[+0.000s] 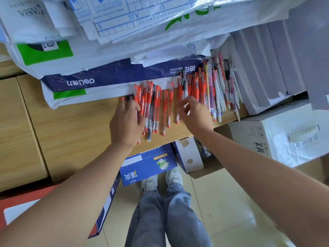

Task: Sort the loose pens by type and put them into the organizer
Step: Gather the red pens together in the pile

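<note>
Several red gel pens (pixel 151 104) lie side by side on the wooden desk (pixel 74 125). My left hand (pixel 126 123) rests on the left edge of this bunch, fingers laid over the pens, with a black cap just past its fingertips. A second, denser group of red pens (pixel 197 86) lies to the right, with pink and white pens (pixel 219 91) beside it. My right hand (pixel 194 114) hovers over this group and pinches a clear-barrelled red pen between thumb and fingers; motion blur hides the detail. No organizer is in view.
Paper reams and plastic-wrapped packs (pixel 110 75) are stacked at the back of the desk. Grey boxes (pixel 263 68) stand at the right. Blue cartons (pixel 147 164) and a white box (pixel 284 136) sit on the floor near the person's legs and shoes.
</note>
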